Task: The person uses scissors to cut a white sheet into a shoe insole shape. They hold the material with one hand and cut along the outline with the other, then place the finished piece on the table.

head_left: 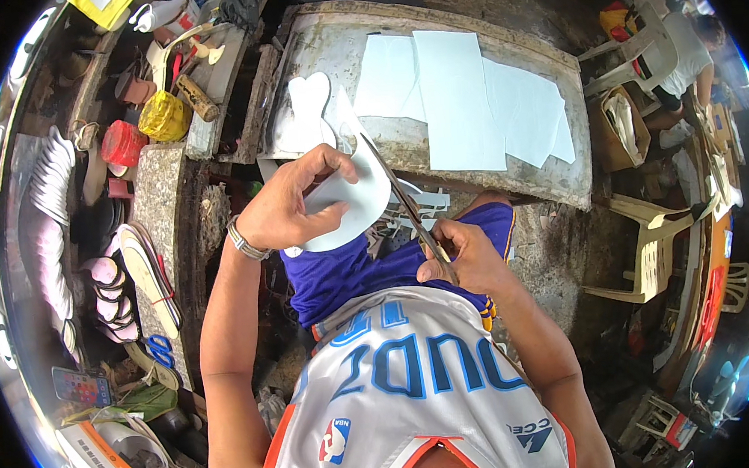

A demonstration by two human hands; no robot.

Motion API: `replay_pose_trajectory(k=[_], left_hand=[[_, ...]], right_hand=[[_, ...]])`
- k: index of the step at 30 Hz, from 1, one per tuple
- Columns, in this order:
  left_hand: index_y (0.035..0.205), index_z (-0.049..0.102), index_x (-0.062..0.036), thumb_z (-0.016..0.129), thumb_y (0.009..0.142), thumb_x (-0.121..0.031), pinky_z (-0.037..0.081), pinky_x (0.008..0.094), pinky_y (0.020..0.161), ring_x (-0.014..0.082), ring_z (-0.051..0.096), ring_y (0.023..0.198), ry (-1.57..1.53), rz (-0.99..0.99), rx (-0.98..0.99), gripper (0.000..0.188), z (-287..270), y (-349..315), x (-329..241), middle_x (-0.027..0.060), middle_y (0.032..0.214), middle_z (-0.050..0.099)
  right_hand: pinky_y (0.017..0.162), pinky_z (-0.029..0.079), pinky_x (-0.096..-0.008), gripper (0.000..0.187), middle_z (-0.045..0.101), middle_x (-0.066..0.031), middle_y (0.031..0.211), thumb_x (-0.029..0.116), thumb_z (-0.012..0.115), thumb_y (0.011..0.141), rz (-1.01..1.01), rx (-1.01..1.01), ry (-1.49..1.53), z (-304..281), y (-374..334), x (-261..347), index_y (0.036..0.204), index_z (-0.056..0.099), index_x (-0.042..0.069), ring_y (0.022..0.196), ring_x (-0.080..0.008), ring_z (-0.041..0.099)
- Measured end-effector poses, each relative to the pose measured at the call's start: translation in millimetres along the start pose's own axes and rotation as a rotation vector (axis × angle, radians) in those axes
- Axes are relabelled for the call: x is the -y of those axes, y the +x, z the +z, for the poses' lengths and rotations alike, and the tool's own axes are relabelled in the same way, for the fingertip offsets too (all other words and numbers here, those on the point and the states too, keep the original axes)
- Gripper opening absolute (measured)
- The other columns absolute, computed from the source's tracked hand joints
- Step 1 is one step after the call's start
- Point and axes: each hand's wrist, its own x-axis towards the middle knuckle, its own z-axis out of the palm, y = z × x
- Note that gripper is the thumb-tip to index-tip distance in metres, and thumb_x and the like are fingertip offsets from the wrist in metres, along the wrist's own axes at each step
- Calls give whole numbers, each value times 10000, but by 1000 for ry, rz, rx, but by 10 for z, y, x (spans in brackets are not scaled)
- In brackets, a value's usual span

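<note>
My left hand [283, 203] grips a curved piece of thin white sheet [357, 202], its thumb and fingers bent over the near part. In my right hand [472, 258] is a pair of long dark scissors [404, 199], held by the handles low over my lap. The blades point away from me and lie along the sheet's right edge, where a narrow pointed strip stands up. Just beyond my left hand, white sole-shaped cutouts [311, 105] rest on the worn table [311, 45]. My fingers partly hide the scissor handles.
Larger white sheets [456, 100] overlap on the table. White offcuts [424, 201] hang below its near edge. At left are a bench with sandal soles [150, 278], a yellow tub [162, 116] and a phone [82, 387]. A plastic chair [646, 252] and another person [689, 56] are at right.
</note>
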Motion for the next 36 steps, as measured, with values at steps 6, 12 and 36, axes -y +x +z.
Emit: replay_pose_trajectory(k=[6,12,36], left_hand=[[1082,565,-56,731,813,2,442,309,1025,144,560,1055,-9,-36,62,321,-69,-28,31,34,1075,598],[1069,588,-49,742,811,-25,475,316,965,150,580,1006,5,-70,82,302,-104,-119,229,47,1047,618],[1333,620,-71,730,995,-106,607,381,999,193,702,1175,-1178,-111,-964,357,1232,-208,485,49,1232,727]], right_hand=[[597,403,-257,621,556,57,748,547,992,712,-33,-11,-87,12,20,-24,853,634,59,698,-51,492],[594,407,-263,619,553,54,735,571,969,736,50,19,-32,169,64,-160,862,641,61,689,-54,492],[593,376,-267,616,541,35,733,595,927,785,55,3,178,608,208,-488,857,623,63,691,-70,463]])
